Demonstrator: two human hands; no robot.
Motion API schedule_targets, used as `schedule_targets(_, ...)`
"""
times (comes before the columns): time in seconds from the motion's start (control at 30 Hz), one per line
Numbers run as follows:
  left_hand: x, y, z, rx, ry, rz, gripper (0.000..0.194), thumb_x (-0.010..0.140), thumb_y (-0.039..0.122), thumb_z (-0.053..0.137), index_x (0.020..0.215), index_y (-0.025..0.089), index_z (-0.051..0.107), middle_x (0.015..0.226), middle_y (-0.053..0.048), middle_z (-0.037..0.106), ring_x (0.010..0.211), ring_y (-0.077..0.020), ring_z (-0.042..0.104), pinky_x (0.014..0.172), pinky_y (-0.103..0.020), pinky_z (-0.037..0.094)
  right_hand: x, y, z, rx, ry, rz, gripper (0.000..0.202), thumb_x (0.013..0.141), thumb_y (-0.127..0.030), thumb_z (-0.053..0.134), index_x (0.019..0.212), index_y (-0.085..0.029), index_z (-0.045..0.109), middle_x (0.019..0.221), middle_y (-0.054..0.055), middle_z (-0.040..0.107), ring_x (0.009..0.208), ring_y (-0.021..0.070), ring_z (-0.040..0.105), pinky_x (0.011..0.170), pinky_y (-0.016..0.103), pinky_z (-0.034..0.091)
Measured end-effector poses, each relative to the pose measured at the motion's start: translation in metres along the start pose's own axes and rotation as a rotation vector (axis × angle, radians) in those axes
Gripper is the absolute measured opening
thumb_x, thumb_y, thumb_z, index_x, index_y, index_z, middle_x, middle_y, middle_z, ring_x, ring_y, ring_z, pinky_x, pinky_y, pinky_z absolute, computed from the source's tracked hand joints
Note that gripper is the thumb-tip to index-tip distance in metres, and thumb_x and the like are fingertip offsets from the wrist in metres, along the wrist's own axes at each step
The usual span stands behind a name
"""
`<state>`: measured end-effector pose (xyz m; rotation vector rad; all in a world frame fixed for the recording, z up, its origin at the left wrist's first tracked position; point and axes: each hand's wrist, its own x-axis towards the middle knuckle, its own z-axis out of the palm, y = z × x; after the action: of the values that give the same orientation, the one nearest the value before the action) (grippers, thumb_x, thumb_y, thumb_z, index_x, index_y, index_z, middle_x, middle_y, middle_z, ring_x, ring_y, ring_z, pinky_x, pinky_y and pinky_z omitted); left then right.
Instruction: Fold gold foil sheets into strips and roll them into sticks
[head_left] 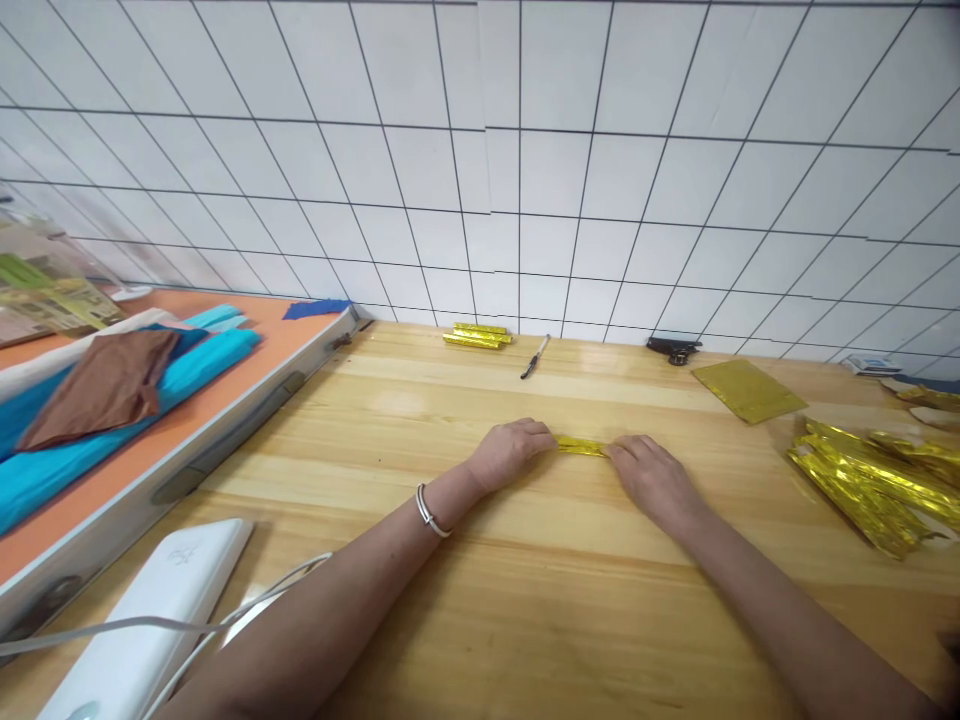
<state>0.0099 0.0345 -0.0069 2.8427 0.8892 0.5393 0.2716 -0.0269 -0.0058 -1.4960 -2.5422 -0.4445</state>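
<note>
A narrow strip of shiny gold foil (581,445) lies across the middle of the wooden table (480,620). My left hand (516,450) is closed on its left end, with a silver bracelet on that wrist. At the strip's right end my right hand (651,478) pinches it, fingers bent down close to the tabletop. Only the stretch of foil between the hands shows; both ends are covered by fingers. By the wall behind sit several gold foil rolls (478,336).
Right of my hands are a flat gold sheet (750,390) and a crumpled gold foil pile (877,485). A pen (535,357) and a black clip (674,348) lie near the wall. At left are a white power bank (161,610), a cable and folded cloths (105,385).
</note>
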Motion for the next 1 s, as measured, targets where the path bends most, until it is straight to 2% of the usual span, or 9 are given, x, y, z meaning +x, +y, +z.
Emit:
schedule_targets(0.17,-0.002,0.008,-0.007,0.124,-0.085,0.029,0.017,0.089,0.014,0.042,0.091,0.019,0.058,0.091,-0.004,0.058,0.088,-0.0146,0.052,0.071,-0.023,0.044,-0.001,0.002,-0.005,0.074,-0.026,-0.007,0.026,0.089,-0.018,0.043,0.104,-0.020,0.064,0.108,0.009,0.061,0.101,0.0195,0.051,0.088,0.034,0.043)
schedule_targets(0.27,-0.005,0.010,-0.010,0.126,-0.102,0.054,0.019,0.091,0.016,0.039,0.097,0.018,0.057,0.093,-0.005,0.057,0.091,-0.0149,0.051,0.077,-0.024,0.044,-0.008,0.007,-0.008,0.165,-0.017,-0.048,0.030,0.090,-0.024,0.042,0.114,-0.023,0.061,0.115,0.009,0.058,0.105,0.0196,0.051,0.089,0.036,0.044)
schedule_targets(0.4,-0.006,0.012,-0.015,0.129,-0.125,0.088,0.019,0.092,0.017,0.038,0.102,0.018,0.055,0.095,-0.005,0.057,0.093,-0.0152,0.051,0.079,-0.025,0.045,-0.015,0.013,-0.007,0.262,0.001,-0.071,0.035,0.090,-0.024,0.042,0.122,-0.024,0.055,0.122,0.010,0.055,0.111,0.0199,0.050,0.091,0.038,0.043)
schedule_targets(0.5,-0.002,0.015,-0.019,0.178,-0.145,0.100,0.017,0.092,0.018,0.040,0.102,0.019,0.053,0.092,-0.005,0.057,0.089,-0.0155,0.052,0.072,-0.024,0.046,-0.012,0.013,-0.006,0.333,0.006,-0.043,0.031,0.090,-0.026,0.044,0.117,-0.025,0.058,0.118,0.008,0.056,0.106,0.0190,0.051,0.088,0.036,0.043)
schedule_targets(0.6,0.006,0.019,-0.021,0.261,-0.159,0.109,0.016,0.092,0.017,0.039,0.101,0.018,0.052,0.088,-0.006,0.056,0.083,-0.0165,0.052,0.061,-0.023,0.044,-0.002,0.008,-0.006,0.352,0.006,0.011,0.025,0.089,-0.029,0.046,0.106,-0.022,0.063,0.105,0.007,0.060,0.097,0.0180,0.052,0.085,0.033,0.043)
schedule_targets(0.73,0.013,0.023,-0.018,0.318,-0.154,0.096,0.013,0.090,0.015,0.040,0.093,0.017,0.053,0.086,-0.006,0.055,0.078,-0.0173,0.051,0.051,-0.024,0.039,0.009,-0.004,-0.010,0.198,-0.018,0.083,0.021,0.089,-0.032,0.047,0.092,-0.018,0.063,0.088,0.007,0.059,0.088,0.0186,0.051,0.079,0.031,0.041)
schedule_targets(0.87,0.010,0.022,-0.012,0.296,-0.106,0.025,0.012,0.091,0.018,0.041,0.091,0.019,0.053,0.086,-0.004,0.055,0.080,-0.0169,0.050,0.052,-0.024,0.038,0.013,-0.015,-0.012,-0.045,-0.087,0.087,0.021,0.089,-0.026,0.046,0.104,-0.021,0.060,0.084,0.007,0.057,0.083,0.0200,0.049,0.072,0.030,0.038)
schedule_targets(1.0,0.007,0.021,-0.007,0.280,-0.081,-0.021,0.014,0.092,0.020,0.040,0.094,0.020,0.054,0.088,-0.004,0.055,0.082,-0.0163,0.050,0.054,-0.023,0.038,0.013,-0.020,-0.012,-0.151,-0.143,0.046,0.027,0.086,-0.017,0.047,0.110,-0.026,0.057,0.086,0.007,0.055,0.084,0.0210,0.048,0.070,0.030,0.036)
